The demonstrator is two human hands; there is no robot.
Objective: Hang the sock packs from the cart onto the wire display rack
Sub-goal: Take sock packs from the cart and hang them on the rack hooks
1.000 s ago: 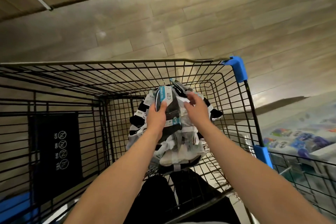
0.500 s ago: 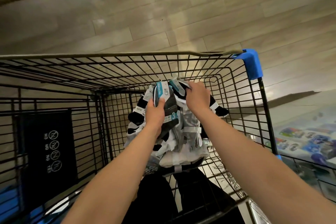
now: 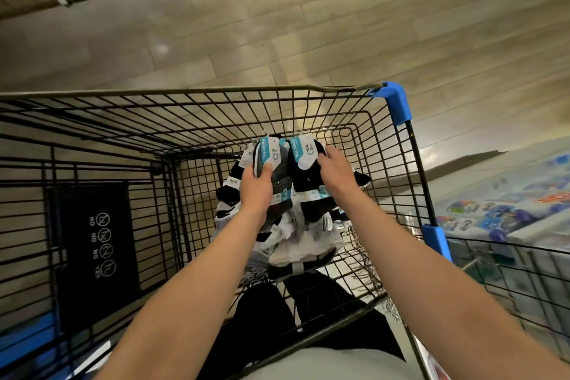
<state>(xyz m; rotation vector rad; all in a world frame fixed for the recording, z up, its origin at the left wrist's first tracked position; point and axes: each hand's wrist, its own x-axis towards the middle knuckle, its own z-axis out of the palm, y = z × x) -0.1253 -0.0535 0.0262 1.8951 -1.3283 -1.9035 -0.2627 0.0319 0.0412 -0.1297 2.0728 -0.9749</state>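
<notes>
Both my arms reach down into a black wire cart (image 3: 277, 92) with blue corner caps. My left hand (image 3: 257, 191) grips a grey sock pack (image 3: 279, 176) with a white and teal label. My right hand (image 3: 336, 173) grips a black sock pack (image 3: 303, 179) with the same kind of label, held just right of the grey one. Both packs are lifted a little above a pile of white, black and striped sock packs (image 3: 296, 250) on the cart's floor. No wire display rack is in view.
A black sign panel (image 3: 98, 250) hangs on the cart's left inner wall. To the right of the cart stands a low display of boxed goods with blue print (image 3: 505, 213). Wood-look flooring (image 3: 277, 25) lies beyond the cart's front rim.
My right hand has taken hold of a black pack and lifted it up beside the grey pack. My left hand has raised the grey pack slightly.
</notes>
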